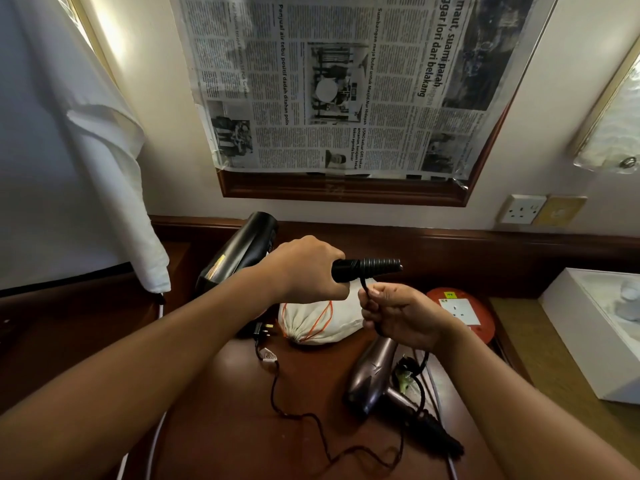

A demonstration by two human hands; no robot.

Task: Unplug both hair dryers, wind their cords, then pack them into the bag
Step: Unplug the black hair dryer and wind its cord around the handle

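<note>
My left hand (308,268) grips the handle of a black hair dryer (239,251), held above the table with its barrel pointing back left. Several turns of its black cord (377,264) are wound around the handle end. My right hand (398,315) pinches the cord just below the handle. A bronze hair dryer (372,375) lies on the table under my right hand, its black cord (311,419) trailing loose across the wood to a plug (264,330). A cream drawstring bag (320,320) with an orange cord sits behind it.
A red round extension socket (460,311) lies right of the bag. A wall socket (522,209) is at the back right. A white box (595,327) stands on the right counter, white cloth (104,168) hangs at left, and newspaper (346,81) covers a framed mirror.
</note>
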